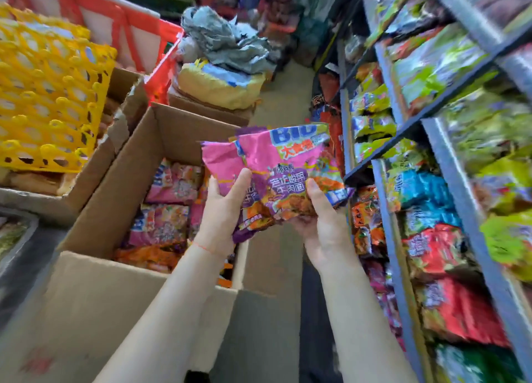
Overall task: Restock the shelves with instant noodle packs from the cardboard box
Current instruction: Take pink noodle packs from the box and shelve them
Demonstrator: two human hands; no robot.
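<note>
Both hands hold a small stack of pink and purple instant noodle packs (276, 166) in the air, between the box and the shelves. My left hand (224, 207) grips the stack's left side with the thumb on top. My right hand (319, 212) holds its right lower corner from beneath. Below and to the left stands the open cardboard box (115, 204), with several more pink and orange noodle packs (169, 207) lying inside. The blue metal shelves (397, 267) on the right are filled with green, blue, red and orange packs.
Yellow plastic crates (49, 91) sit on another cardboard box at the left, with an orange crate (121, 22) behind. A pile of sacks and grey cloth (224, 65) blocks the far end of the narrow aisle floor (270, 267).
</note>
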